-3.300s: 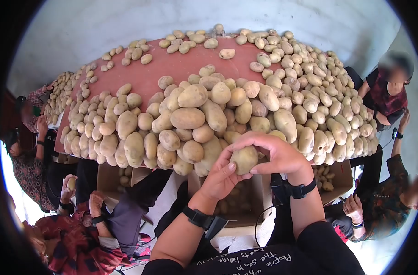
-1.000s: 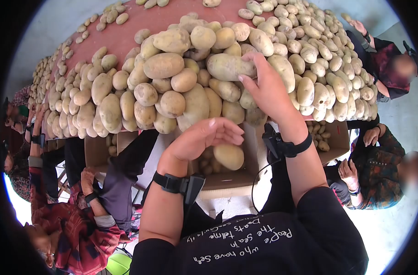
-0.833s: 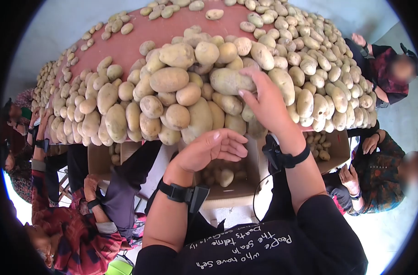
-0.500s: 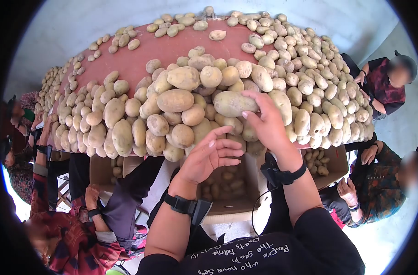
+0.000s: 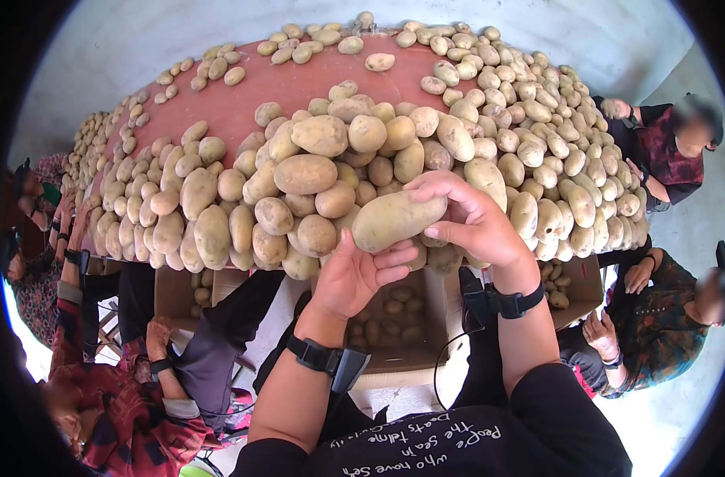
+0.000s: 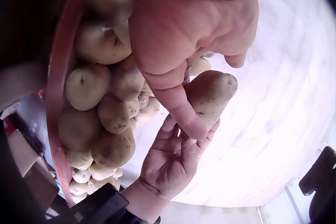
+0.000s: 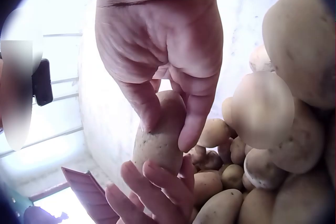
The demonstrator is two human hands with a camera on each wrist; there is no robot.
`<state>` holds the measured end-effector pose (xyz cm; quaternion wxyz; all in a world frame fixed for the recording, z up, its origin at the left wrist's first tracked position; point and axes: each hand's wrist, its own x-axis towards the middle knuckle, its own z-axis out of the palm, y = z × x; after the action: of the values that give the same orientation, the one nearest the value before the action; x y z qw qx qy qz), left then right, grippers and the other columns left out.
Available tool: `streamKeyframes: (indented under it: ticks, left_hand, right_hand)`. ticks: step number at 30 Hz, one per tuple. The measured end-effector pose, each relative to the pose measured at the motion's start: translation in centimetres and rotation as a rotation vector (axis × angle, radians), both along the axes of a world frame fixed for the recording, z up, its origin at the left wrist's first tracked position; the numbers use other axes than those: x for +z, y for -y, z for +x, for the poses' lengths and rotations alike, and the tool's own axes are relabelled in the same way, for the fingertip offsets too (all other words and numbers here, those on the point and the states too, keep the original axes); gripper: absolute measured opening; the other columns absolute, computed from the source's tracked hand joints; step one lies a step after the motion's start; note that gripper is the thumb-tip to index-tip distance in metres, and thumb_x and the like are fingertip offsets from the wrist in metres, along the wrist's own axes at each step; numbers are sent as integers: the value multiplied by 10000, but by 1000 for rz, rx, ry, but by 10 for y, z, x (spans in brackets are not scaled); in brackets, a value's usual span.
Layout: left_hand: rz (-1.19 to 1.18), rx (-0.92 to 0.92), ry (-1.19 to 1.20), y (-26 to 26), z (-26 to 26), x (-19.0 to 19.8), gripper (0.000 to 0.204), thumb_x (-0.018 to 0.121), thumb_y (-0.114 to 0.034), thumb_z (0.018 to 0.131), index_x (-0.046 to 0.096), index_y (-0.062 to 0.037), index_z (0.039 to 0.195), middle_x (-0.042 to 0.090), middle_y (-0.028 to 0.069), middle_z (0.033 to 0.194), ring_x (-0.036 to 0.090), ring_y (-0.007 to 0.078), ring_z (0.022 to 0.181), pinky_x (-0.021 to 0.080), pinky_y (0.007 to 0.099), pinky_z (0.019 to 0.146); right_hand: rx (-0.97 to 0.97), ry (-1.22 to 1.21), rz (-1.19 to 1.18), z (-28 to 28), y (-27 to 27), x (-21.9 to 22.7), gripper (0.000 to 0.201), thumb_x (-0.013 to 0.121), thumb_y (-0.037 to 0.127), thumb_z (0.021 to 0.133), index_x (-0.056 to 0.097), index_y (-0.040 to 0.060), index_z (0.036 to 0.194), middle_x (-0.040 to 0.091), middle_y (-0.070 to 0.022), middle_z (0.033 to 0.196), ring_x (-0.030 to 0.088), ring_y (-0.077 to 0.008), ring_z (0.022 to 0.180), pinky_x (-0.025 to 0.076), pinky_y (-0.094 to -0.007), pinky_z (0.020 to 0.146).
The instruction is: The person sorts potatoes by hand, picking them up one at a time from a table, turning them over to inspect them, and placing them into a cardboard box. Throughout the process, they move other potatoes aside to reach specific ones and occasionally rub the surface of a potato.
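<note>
My right hand (image 5: 485,226) pinches a long, pale greenish-brown potato (image 5: 394,222) by its right end, thumb below and fingers above. Palm up, my left hand (image 5: 353,274) sits at the potato's other end, with its thumb at the tip and loosely bent fingers underneath. The right wrist view has the potato (image 7: 160,134) between thumb and fingers, while the left hand's fingers (image 7: 157,182) overlap its lower end. Behind both hands rises a heap of potatoes (image 5: 305,175), mostly oval and brown-yellow.
The red tabletop (image 5: 314,87) carries potatoes along its edges. Below its front edge stands a cardboard box (image 5: 402,364) with potatoes inside, with more boxes to either side. Other people sit left and right, among them a person in a red patterned shirt (image 5: 132,413).
The earlier round potato has left my hands and dropped into the box. My right hand has taken a long potato from the heap and brought it nearer; my left hand has risen to it.
</note>
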<state>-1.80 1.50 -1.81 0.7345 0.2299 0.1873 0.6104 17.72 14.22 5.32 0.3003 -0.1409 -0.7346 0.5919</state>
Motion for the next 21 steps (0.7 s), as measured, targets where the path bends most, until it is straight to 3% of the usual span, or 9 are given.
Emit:
streamKeyframes:
  ticks: [5,8,11,14,17,20,21]
  left_hand:
    - [133,89,-15,4,4,14,700,598,-360,996,291,-47,1541,494,181,1450,579,290,1274,561,401,985]
    - [87,153,-223,8,6,20,771,679,-259,932,270,-43,1550,473,160,1470,564,301,1283,529,429,1015]
    - [354,501,-981,11,2,8,743,672,-200,897,302,-22,1516,463,188,1460,520,359,1296,438,486,1078]
    - [623,1249,-1711,23,4,32,681,651,-160,882,343,3,1468,460,228,1434,461,415,1314,335,529,1131]
    - [751,1311,-1647,25,4,33,644,621,-131,884,343,18,1446,445,261,1419,402,443,1346,302,529,1147]
    - [631,1094,-1392,22,18,18,654,609,-134,896,319,24,1461,426,234,1433,399,399,1365,308,509,1155]
    - [546,1021,-1205,20,25,15,651,603,-131,899,316,25,1462,420,226,1439,403,379,1367,308,502,1160]
  right_hand:
    - [54,-28,-300,-2,9,19,476,726,7,848,571,32,1297,551,-48,1286,520,-159,1224,444,-328,1033]
    - [31,8,-316,-2,8,17,487,760,41,841,570,27,1290,569,-51,1271,525,-142,1210,459,-318,1013]
    - [-2,51,-333,4,1,8,548,822,125,793,577,43,1277,587,-79,1287,529,-183,1242,399,-347,1074]
    - [-28,3,-218,6,-3,7,536,811,22,783,588,41,1270,597,-44,1235,527,-132,1211,457,-303,1005]
    - [-34,-49,-116,4,-4,3,544,832,4,743,602,50,1235,597,-47,1241,529,-150,1215,434,-315,1030]
    - [-19,-36,-88,2,-1,5,524,843,7,718,618,64,1188,597,-54,1247,526,-170,1225,409,-333,1056]
    - [-13,-31,-74,1,-1,5,516,843,9,712,622,68,1175,595,-56,1249,524,-172,1226,406,-338,1059]
